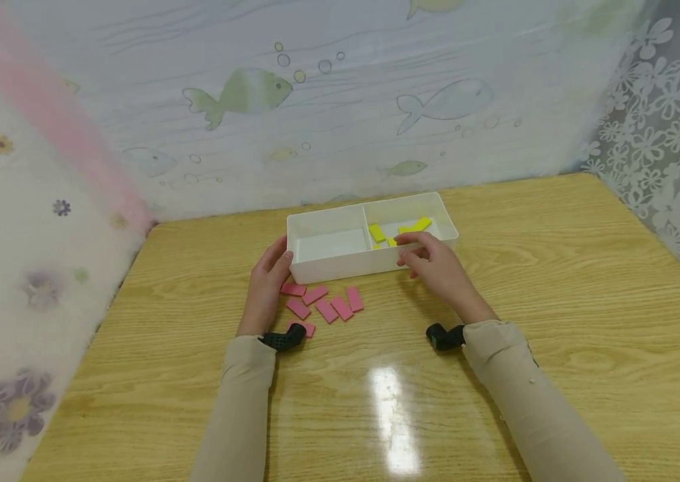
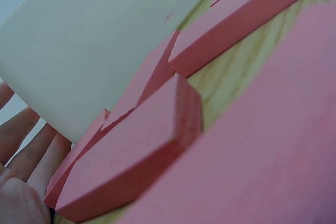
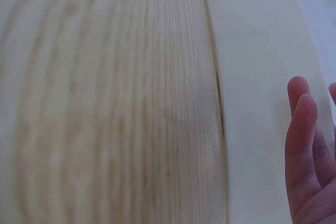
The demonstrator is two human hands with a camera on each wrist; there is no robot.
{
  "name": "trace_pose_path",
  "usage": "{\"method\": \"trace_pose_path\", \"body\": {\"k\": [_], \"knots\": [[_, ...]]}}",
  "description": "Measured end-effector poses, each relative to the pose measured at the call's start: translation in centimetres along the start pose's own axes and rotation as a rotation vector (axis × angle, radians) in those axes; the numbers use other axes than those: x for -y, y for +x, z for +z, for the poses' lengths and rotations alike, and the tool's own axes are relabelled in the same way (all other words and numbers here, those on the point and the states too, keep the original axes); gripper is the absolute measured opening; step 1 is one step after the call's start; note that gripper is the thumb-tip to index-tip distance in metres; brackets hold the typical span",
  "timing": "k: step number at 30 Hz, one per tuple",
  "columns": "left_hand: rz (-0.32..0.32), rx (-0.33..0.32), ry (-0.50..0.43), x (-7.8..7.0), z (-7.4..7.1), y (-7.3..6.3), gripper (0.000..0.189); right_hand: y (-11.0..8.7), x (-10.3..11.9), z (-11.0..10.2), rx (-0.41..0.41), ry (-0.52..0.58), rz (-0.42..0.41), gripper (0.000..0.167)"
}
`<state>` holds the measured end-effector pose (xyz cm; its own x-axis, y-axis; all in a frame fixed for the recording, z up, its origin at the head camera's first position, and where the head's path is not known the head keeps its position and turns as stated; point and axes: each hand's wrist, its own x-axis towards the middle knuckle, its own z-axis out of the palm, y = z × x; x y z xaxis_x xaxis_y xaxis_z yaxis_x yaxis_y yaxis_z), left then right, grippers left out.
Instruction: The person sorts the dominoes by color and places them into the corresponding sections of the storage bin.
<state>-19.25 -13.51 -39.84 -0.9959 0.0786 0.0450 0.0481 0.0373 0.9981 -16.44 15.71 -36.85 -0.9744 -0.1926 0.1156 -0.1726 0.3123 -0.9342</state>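
Note:
A white two-compartment box (image 1: 332, 270) stands near the wall. My left hand (image 1: 264, 288) rests against the box's left end, fingers stretched along it and thumb at the front corner; in the left wrist view those fingers (image 2: 23, 140) lie beside the white wall. Several pink rectangular tiles (image 1: 343, 308) lie loose on the table just in front, right of that hand. My right hand (image 1: 441, 271) hovers over the front rim of the right compartment, fingers loosely bent and nothing seen in them. Several yellow tiles (image 1: 377, 233) lie in that compartment, partly hidden by the front wall and the hand.
The wooden table (image 1: 557, 281) runs up to a fish-patterned sheet (image 1: 340, 134) behind the box. Flowered cloth hangs at the left and a lace-patterned curtain (image 1: 677, 147) at the right. One pink tile (image 1: 310, 329) lies close to the left wrist camera.

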Motion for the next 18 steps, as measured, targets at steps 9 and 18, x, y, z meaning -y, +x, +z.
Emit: {"method": "trace_pose_path", "body": {"k": [9,18], "knots": [[0.001,0.006,0.016,-0.2,-0.1,-0.1,0.057,1.1,-2.8,-0.1,-0.011,-0.047,-0.015,0.03],[-0.004,0.006,0.028,-0.1,0.0,-0.1,0.054,1.2,-2.9,0.0,-0.013,-0.044,-0.019,0.029]]}}
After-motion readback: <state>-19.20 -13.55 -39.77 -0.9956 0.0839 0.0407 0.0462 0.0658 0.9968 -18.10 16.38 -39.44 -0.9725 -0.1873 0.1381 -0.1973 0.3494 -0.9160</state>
